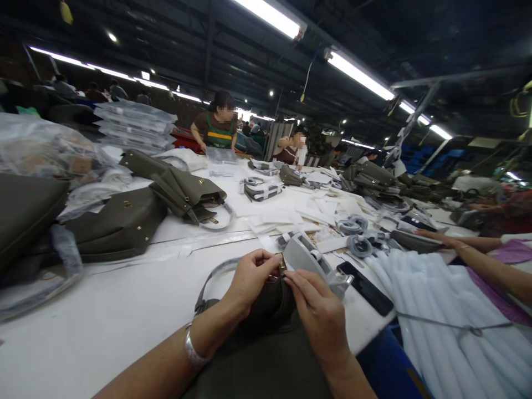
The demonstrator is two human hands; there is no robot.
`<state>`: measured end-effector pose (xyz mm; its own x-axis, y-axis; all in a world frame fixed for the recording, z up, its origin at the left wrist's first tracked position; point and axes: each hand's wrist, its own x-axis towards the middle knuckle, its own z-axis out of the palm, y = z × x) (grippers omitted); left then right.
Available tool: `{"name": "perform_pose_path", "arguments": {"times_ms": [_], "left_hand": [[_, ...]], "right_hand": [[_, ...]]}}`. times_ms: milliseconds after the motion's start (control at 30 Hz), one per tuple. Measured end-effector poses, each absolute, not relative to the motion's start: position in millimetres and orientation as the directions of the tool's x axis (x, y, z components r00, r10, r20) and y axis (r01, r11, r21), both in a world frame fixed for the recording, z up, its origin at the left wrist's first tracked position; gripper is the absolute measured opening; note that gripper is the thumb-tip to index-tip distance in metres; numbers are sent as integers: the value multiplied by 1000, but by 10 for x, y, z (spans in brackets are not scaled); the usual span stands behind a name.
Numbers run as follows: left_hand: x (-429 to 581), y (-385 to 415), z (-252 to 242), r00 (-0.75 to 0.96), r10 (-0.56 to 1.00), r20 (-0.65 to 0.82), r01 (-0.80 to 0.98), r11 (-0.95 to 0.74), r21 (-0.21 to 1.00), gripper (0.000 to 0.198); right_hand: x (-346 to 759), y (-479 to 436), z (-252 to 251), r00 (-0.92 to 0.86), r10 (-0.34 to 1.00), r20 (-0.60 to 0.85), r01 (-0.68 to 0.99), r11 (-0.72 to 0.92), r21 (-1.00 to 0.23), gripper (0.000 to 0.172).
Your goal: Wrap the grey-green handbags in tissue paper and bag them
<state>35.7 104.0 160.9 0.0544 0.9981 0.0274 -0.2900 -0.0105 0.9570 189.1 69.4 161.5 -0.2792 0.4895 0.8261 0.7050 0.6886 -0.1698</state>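
Observation:
A dark olive handbag lies in front of me at the table's near edge, its strap looping out to the left. My left hand is closed on a small tab with a gold-coloured clasp at the bag's top. From the other side, my right hand pinches the lower end of the same tab. Just behind the hands stands a grey tape dispenser. The bag's opening is partly hidden by my fingers.
More olive handbags lie at left. A black phone rests near a bundle of white foam tubes at right. Wrapped straps and white sheets cover mid-table. A co-worker's arms reach in from the right.

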Motion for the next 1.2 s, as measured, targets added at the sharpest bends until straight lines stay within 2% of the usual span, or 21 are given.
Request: {"name": "perform_pose_path", "arguments": {"times_ms": [167,233,400,500,567,667,867,1033,1100,1200], "left_hand": [[358,1062,1553,41,999,27,-302,-13,953,33],[360,1067,1540,35,999,29,-307,-17,952,32],[357,1094,1521,9,999,40,-312,-35,949,34],[349,1114,1508,8,999,46,-321,-41,946,34],[345,1121,1502,7,999,47,-326,-43,944,33],[343,1118,1506,5,999,42,-327,-38,944,32],[346,1088,1543,1,1000,6,-327,-5,945,32],[356,1066,1583,19,1000,-1,-335,7,942,33],[360,1057,1588,23,1000,10,-333,-2,943,33],[364,1049,1582,30,999,39,-327,-27,945,34]], "right_hand": [[1946,757,1738,-492,564,663,694,714,-92,21],[1963,796,1810,-585,570,577,696,718,-5,19],[1940,907,1987,-760,457,463,627,702,338,26],[1929,979,2030,-803,399,443,574,721,390,25],[1938,1014,2019,-797,405,448,570,750,336,23],[1985,1048,1952,-733,469,493,617,763,192,21],[2212,1106,1830,-498,623,603,747,662,-68,11],[2249,976,1895,-331,709,623,731,610,-306,9],[2188,896,1907,-339,706,622,692,635,-343,15],[2084,813,1881,-404,642,652,638,709,-303,21]]}}
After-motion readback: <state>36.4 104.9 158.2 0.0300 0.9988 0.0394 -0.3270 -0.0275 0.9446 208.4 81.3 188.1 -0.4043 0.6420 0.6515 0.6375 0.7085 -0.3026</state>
